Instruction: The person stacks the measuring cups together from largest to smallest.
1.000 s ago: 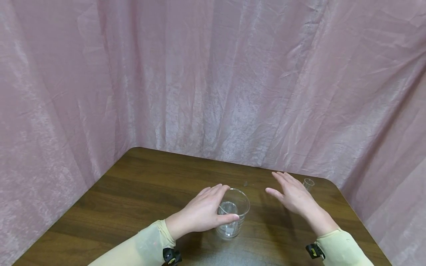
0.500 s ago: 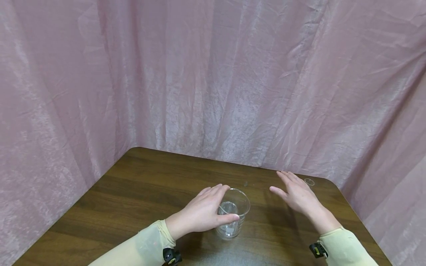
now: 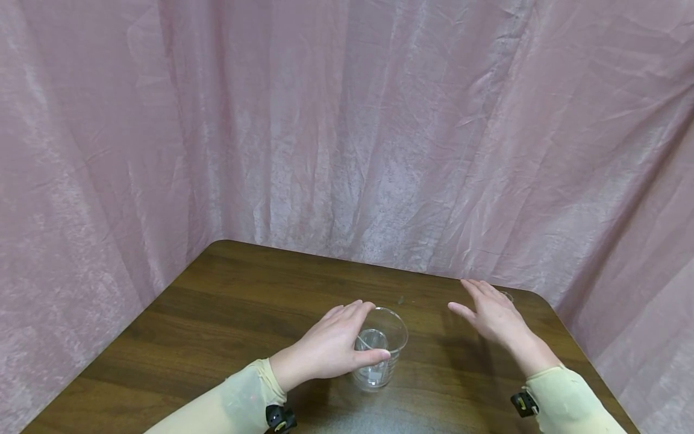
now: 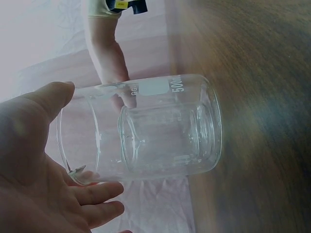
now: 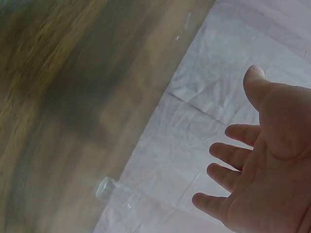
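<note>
A large clear glass beaker [image 3: 394,355], marked 500 ml in the left wrist view, stands upright on the wooden table. A smaller glass beaker [image 4: 160,138] sits inside it. My left hand [image 3: 331,346] holds the large beaker near its rim, thumb on the near side and fingers round the far side. Over the right part of the table hovers my right hand [image 3: 496,316], fingers spread and nothing in them. Close behind that hand is a small narrow glass vessel [image 5: 116,194]; in the head view the hand hides most of it, leaving a bit of rim [image 3: 508,296].
The brown table [image 3: 260,289] has rounded back corners. Pink curtains [image 3: 347,132] hang right behind its back edge and along the sides. A small clear item [image 3: 400,299], too faint to identify, lies near the back edge.
My right hand has drifted to the right, so it covers more of the narrow glass vessel. The left hand and the large beaker stay in place.
</note>
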`<state>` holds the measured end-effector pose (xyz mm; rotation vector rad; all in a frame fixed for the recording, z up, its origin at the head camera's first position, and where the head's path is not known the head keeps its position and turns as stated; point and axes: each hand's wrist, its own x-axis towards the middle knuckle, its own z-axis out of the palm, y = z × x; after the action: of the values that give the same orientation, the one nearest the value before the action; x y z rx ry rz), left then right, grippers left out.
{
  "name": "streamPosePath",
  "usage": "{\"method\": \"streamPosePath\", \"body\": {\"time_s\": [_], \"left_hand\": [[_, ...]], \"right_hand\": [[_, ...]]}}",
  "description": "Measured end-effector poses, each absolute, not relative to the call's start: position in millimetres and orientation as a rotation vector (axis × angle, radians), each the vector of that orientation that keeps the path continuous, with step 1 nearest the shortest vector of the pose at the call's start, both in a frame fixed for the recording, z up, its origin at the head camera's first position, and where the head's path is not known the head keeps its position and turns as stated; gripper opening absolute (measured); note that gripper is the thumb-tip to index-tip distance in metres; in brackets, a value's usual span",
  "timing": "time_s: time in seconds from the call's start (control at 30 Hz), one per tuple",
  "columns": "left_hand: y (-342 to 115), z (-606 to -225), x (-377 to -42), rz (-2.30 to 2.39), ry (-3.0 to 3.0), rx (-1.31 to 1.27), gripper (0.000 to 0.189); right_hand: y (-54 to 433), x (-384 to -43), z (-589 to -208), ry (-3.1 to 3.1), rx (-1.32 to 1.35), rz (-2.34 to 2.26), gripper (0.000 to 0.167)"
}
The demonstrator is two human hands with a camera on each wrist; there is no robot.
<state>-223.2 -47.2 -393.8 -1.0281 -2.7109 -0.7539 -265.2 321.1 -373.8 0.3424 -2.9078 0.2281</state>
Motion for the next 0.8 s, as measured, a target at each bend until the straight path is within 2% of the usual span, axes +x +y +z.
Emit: {"method": "streamPosePath", "body": {"time_s": [0.33, 0.8], "left_hand": [[-46.9, -395.8, -224.2, -0.755, -2.711, -1.033, 0.086], [-47.3, -395.9, -224.0, -0.733, -2.691, -1.043, 0.085]], "right_hand": [[337.0, -270.9, -376.2, -2.913, 0.348, 0.203, 0.077], [351.3, -276.2, -373.4, -2.968, 0.277, 0.160, 0.082]]}}
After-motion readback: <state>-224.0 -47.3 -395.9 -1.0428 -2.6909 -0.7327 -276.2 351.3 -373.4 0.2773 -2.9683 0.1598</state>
